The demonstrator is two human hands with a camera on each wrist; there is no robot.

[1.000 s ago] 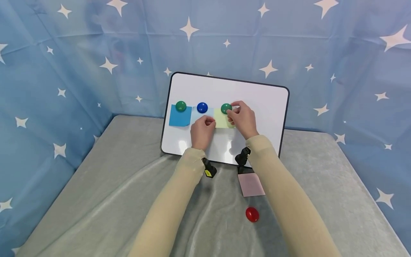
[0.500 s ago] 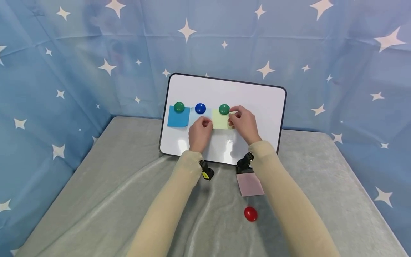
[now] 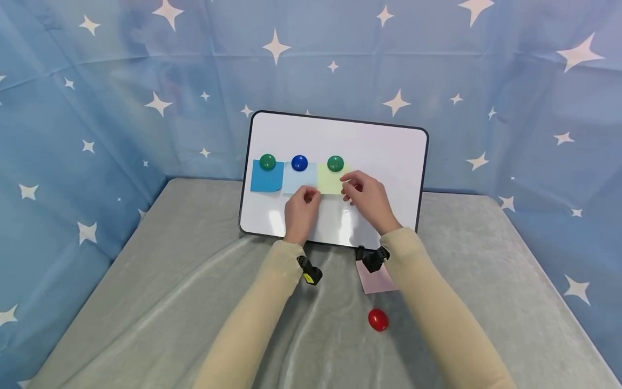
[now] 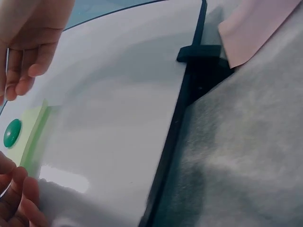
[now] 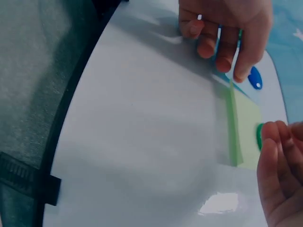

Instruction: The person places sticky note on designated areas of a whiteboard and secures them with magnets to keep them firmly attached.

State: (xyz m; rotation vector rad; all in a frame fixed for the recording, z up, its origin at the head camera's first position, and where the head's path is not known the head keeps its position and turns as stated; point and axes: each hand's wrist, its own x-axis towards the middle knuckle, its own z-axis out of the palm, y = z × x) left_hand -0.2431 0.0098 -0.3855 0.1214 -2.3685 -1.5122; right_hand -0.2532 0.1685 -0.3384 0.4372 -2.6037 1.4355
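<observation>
My left hand (image 3: pixel 301 213) is at the lower left corner of a yellow-green sticky note (image 3: pixel 328 182), fingers bent with the fingertips (image 4: pixel 20 172) right beside the paper's edge. A green round magnet (image 3: pixel 335 163) sits on the top of that note on the whiteboard (image 3: pixel 384 146). Loosely bent and holding nothing, my right hand (image 3: pixel 369 197) hovers off the note's right side, below the magnet. The note's lower edge stands a little off the board in both wrist views. To the left are a blue note (image 3: pixel 266 181) under a green magnet (image 3: pixel 267 161) and a pale blue note (image 3: pixel 293 182) under a blue magnet (image 3: pixel 299 163).
The whiteboard leans near the star-patterned curtain (image 3: pixel 204 65) on a grey cloth-covered table (image 3: pixel 184 302). A pink sticky note (image 3: pixel 376 281) lies before the board's lower edge, partly behind the right wrist camera. Nearer is a red magnet (image 3: pixel 378 320).
My right hand has let go of the green magnet and moved down from it. My left hand has drawn slightly down along the yellow-green note. The magnet stays on the board.
</observation>
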